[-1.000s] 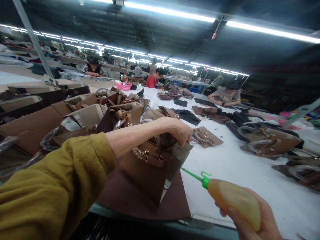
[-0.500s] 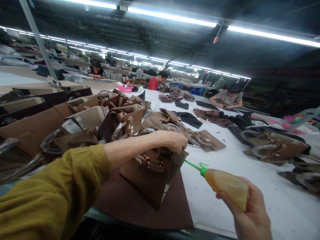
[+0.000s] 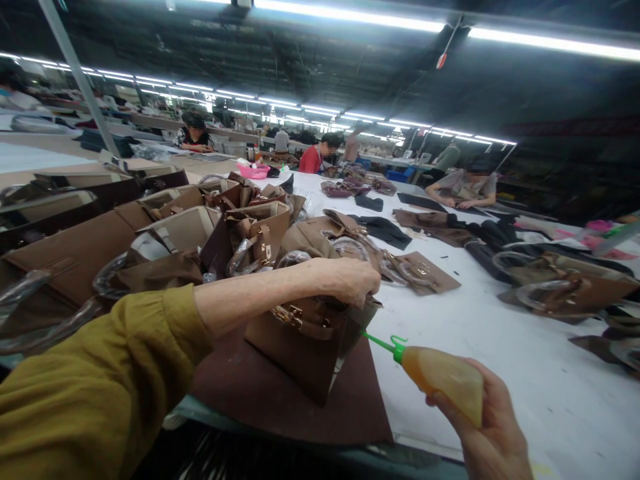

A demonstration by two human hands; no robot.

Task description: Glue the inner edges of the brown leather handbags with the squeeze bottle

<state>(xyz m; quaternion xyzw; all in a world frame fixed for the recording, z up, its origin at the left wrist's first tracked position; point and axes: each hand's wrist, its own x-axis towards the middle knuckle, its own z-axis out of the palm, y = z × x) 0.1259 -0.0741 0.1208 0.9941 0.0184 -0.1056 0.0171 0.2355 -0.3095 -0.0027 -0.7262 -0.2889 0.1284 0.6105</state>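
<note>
A brown handbag (image 3: 295,343) with gold hardware stands on a dark brown sheet (image 3: 240,393) near the table's front edge. My left hand (image 3: 353,280) is closed on the upper edge of the handbag's right side, its fingertips partly hidden. In my right hand (image 3: 493,413) is a squeeze bottle (image 3: 445,377) of amber liquid with a green nozzle. The nozzle's tip is at the handbag's side panel, just below my left hand; whether it touches cannot be made out.
Many brown handbags (image 3: 80,247) crowd the table on the left. Another handbag (image 3: 575,283) lies at the right, near dark fabric pieces (image 3: 385,230). Co-workers sit across the table, one in a red top (image 3: 311,160). A metal post (image 3: 80,77) rises at the left.
My right hand has moved the bottle slightly left and down, so its nozzle tip is lower along the handbag's side. My left hand keeps its hold. The view has shifted slightly.
</note>
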